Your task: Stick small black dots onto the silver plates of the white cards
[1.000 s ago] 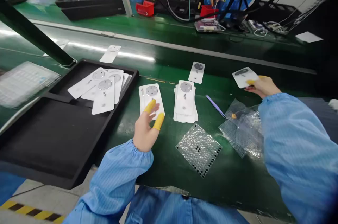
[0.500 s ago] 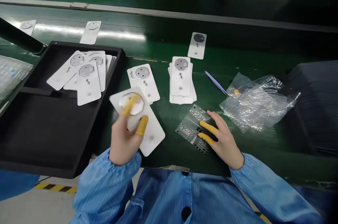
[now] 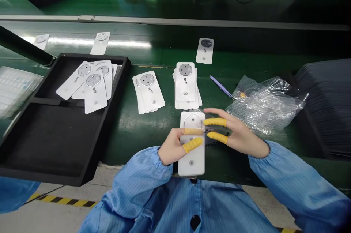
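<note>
A white phone back cover (image 3: pixel 191 167) with a round camera ring at its top stands upright over the bench's front edge. My left hand (image 3: pixel 175 147) grips it from the left, thumb and a finger in yellow finger cots lying across its face. At its right edge is my right hand (image 3: pixel 233 130), fingers stretched and apart, two of them in yellow cots. Those fingertips meet or nearly meet the cover's edge; I cannot tell which. The clear sheet with black dots (image 3: pixel 211 143) is mostly hidden behind the cover and the right hand.
Small stacks of back covers (image 3: pixel 186 96) (image 3: pixel 149 92) lie ahead. More covers (image 3: pixel 95 101) rest in a black tray (image 3: pixel 93 152) at left. Purple tweezers (image 3: pixel 221 86) and clear bubble wrap (image 3: pixel 268 106) lie right, before a dark stack (image 3: pixel 326 108). Single covers (image 3: pixel 204 51) lie farther back.
My left hand has brought the back cover rightward and turned it upright, in front of the dotted sheet. My right hand has shifted slightly right, from over the sheet to the cover's edge.
</note>
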Action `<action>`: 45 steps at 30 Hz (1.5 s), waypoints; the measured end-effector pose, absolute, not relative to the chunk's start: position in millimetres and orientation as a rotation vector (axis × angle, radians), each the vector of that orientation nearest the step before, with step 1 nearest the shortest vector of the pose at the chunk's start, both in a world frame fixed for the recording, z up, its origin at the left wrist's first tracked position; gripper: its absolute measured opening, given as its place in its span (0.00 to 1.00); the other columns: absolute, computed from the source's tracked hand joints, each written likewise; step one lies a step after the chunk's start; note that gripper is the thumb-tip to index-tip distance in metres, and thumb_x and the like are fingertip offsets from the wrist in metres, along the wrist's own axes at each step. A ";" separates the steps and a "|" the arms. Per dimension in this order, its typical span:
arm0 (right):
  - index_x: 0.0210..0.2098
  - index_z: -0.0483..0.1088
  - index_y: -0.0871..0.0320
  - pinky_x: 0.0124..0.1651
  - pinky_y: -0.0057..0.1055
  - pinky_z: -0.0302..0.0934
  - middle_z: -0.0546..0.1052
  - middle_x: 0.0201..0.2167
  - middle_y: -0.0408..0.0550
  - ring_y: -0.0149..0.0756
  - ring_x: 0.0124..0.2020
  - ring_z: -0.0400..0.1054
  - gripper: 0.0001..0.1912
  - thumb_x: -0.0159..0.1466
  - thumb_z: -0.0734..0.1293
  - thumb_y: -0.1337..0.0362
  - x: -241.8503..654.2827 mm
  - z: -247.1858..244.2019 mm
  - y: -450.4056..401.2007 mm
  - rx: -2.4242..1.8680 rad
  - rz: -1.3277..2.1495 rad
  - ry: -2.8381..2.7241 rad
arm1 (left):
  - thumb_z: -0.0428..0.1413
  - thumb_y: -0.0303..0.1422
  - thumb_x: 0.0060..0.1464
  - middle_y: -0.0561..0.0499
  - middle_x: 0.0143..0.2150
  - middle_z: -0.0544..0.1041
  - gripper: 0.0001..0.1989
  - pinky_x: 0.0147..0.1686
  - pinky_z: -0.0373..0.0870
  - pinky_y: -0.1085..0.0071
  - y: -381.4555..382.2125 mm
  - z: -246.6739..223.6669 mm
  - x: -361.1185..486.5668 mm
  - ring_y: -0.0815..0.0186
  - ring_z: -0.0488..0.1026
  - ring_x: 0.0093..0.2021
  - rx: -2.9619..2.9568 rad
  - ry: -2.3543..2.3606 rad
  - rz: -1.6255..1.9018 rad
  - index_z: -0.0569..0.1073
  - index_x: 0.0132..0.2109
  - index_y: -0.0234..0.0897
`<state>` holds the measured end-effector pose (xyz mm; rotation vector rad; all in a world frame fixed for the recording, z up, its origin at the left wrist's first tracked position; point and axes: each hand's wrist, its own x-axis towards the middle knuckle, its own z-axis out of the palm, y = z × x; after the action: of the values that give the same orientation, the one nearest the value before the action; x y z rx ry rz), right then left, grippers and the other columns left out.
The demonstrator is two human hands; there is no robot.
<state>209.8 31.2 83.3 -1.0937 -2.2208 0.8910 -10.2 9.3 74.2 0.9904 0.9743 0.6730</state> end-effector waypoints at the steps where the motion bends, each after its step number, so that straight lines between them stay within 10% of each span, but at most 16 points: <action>1: 0.52 0.67 0.55 0.59 0.47 0.61 0.64 0.59 0.55 0.43 0.60 0.60 0.18 0.62 0.67 0.64 206.7 82.2 31.7 -1.096 0.767 -2.222 | 0.63 0.46 0.45 0.41 0.41 0.81 0.23 0.39 0.76 0.63 7.5 72.2 -6.5 0.56 0.78 0.38 0.931 0.990 0.708 0.79 0.42 0.30; 7: 0.46 0.69 0.57 0.58 0.50 0.60 0.74 0.42 0.50 0.36 0.45 0.70 0.15 0.61 0.65 0.73 191.5 58.3 14.0 -0.960 0.412 -2.167 | 0.63 0.46 0.47 0.43 0.38 0.81 0.24 0.34 0.74 0.69 -1.3 64.7 3.0 0.60 0.78 0.35 0.833 1.027 0.776 0.79 0.44 0.30; 24: 0.44 0.66 0.57 0.47 0.37 0.67 0.69 0.43 0.53 0.37 0.45 0.67 0.10 0.64 0.60 0.72 184.5 22.3 9.3 -1.093 0.729 -2.042 | 0.61 0.38 0.51 0.39 0.46 0.79 0.20 0.41 0.77 0.63 -8.2 71.2 -68.7 0.51 0.77 0.45 1.060 1.468 0.922 0.76 0.47 0.27; 30: 0.40 0.69 0.54 0.38 0.31 0.67 0.71 0.41 0.49 0.36 0.40 0.68 0.09 0.60 0.66 0.70 181.0 56.2 9.1 -1.264 0.728 -1.806 | 0.59 0.28 0.54 0.48 0.47 0.79 0.51 0.30 0.79 0.69 -30.6 105.8 -73.0 0.61 0.80 0.36 1.067 1.443 1.258 0.29 0.68 0.51; 36: 0.46 0.68 0.54 0.40 0.30 0.69 0.74 0.38 0.46 0.35 0.38 0.71 0.17 0.58 0.68 0.73 157.6 101.7 -9.5 -1.112 0.543 -1.925 | 0.59 0.28 0.54 0.53 0.33 0.81 0.22 0.29 0.77 0.76 -34.4 110.1 -21.1 0.65 0.79 0.30 1.142 1.202 1.048 0.69 0.56 0.43; 45: 0.57 0.63 0.50 0.44 0.37 0.72 0.77 0.45 0.47 0.42 0.44 0.73 0.21 0.65 0.60 0.68 167.4 92.6 -12.2 -0.984 0.512 -2.067 | 0.57 0.29 0.55 0.52 0.25 0.79 0.13 0.19 0.71 0.76 -35.9 108.9 -8.6 0.69 0.73 0.19 1.459 1.384 0.996 0.72 0.49 0.34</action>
<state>167.4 -12.2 92.6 -0.9840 -2.0671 0.5124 -8.6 -35.9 108.9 1.4595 1.3843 0.9962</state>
